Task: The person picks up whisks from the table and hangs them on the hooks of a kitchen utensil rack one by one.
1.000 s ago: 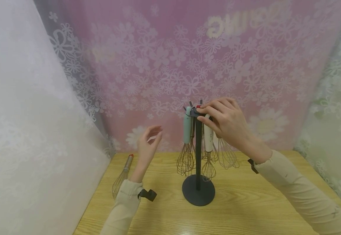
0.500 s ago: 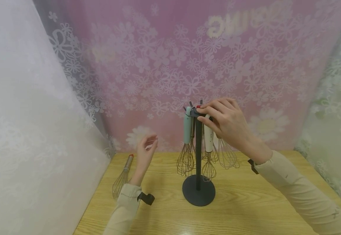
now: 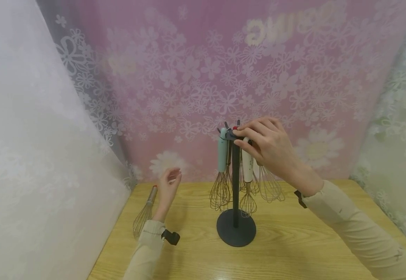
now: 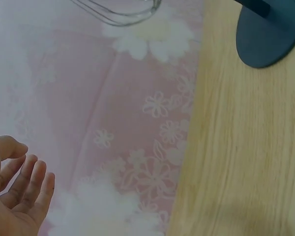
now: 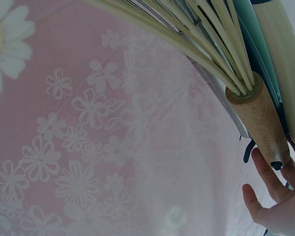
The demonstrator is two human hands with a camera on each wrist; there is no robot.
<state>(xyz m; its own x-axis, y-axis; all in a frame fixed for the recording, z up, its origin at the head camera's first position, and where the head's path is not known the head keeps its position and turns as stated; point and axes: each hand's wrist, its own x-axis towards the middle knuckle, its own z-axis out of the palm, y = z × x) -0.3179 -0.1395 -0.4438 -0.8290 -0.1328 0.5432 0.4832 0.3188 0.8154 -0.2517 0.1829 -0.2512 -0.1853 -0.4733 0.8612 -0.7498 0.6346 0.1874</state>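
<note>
My right hand (image 3: 274, 146) is at the top of a black whisk stand (image 3: 235, 190), index finger over the hub and thumb below, holding it. From its hooks hang several whisks, among them a mint-handled whisk (image 3: 222, 155) and a cream-handled whisk (image 3: 247, 167). In the right wrist view a wooden-handled whisk (image 5: 258, 118) hangs right by the fingers. Part of the hub is hidden behind that hand. My left hand (image 3: 169, 186) hovers left of the stand with loosely curved fingers and nothing in it. Beside it a steel whisk with a red tip (image 3: 149, 204) lies on the table.
The stand's round black base (image 3: 236, 233) rests on a wood-grain table (image 3: 280, 249). A pink flowered curtain (image 3: 185, 93) rises behind the table, a pale sheet (image 3: 49, 155) borders the left and another flowered sheet (image 3: 395, 155) the right.
My left hand has moved down and to the left, away from the stand toward the whisk on the table. The right hand stays at the stand's top.
</note>
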